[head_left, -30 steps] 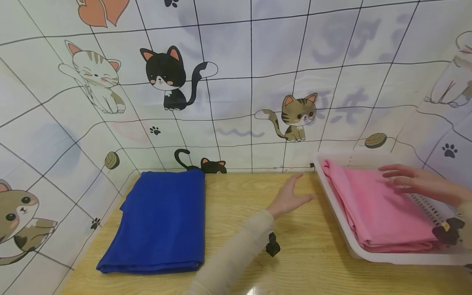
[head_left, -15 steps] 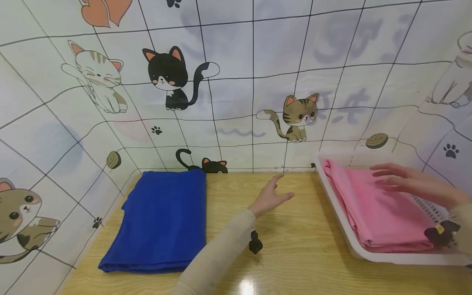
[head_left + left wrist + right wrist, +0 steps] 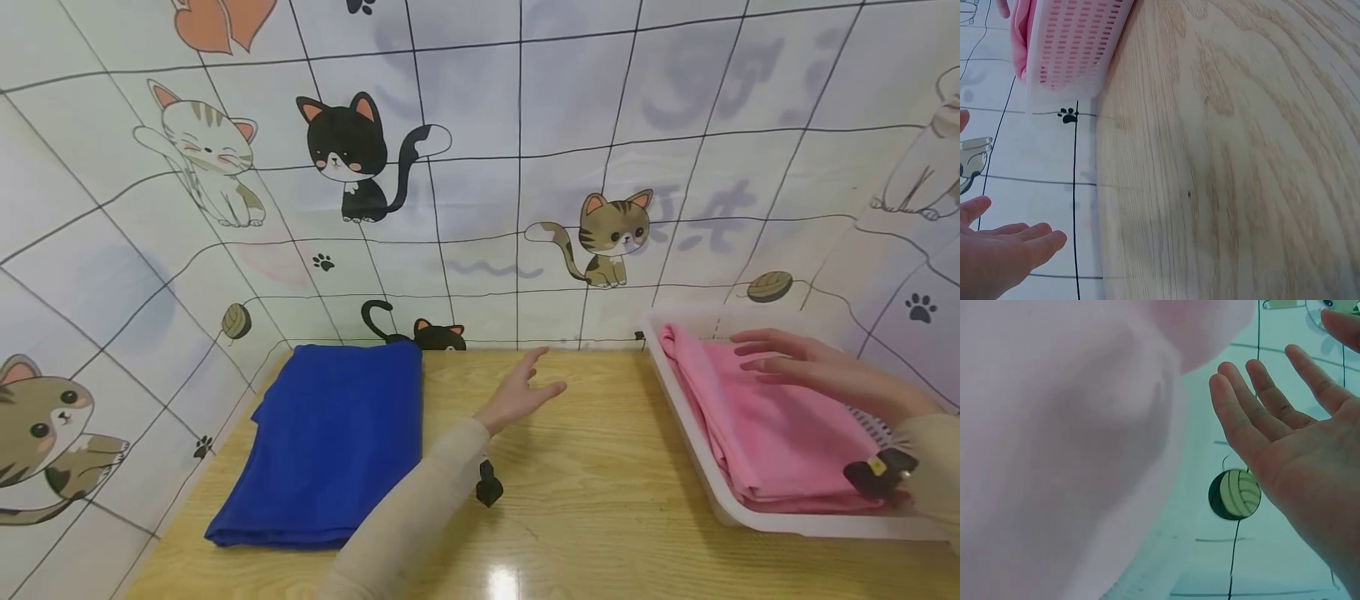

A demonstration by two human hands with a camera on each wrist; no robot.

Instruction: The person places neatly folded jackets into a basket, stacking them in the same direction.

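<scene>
A folded pink cloth (image 3: 780, 433) lies in a white plastic basket (image 3: 697, 442) at the right of the table. Over the cloth hovers my right hand (image 3: 825, 371), its fingers extended and holding nothing; the right wrist view shows the palm (image 3: 1310, 462) apart from the cloth. My left hand (image 3: 516, 396) is in the air over the middle of the table, thumb and fingers spread, with nothing in it. To its left a folded blue cloth (image 3: 341, 433) lies flat, partly covered by my left forearm. In the left wrist view, the basket's perforated side (image 3: 1079, 44) stands beyond the hand.
The wooden table (image 3: 592, 467) bears both the blue cloth and the basket. Behind it and along the sides runs a wall covering (image 3: 480, 200) printed with cats and grid lines. A small dark object (image 3: 489, 483) hangs at my left wrist.
My left hand has moved left, away from the basket towards the blue cloth. My right hand has shifted slightly left over the pink cloth. Both cloths stay in place.
</scene>
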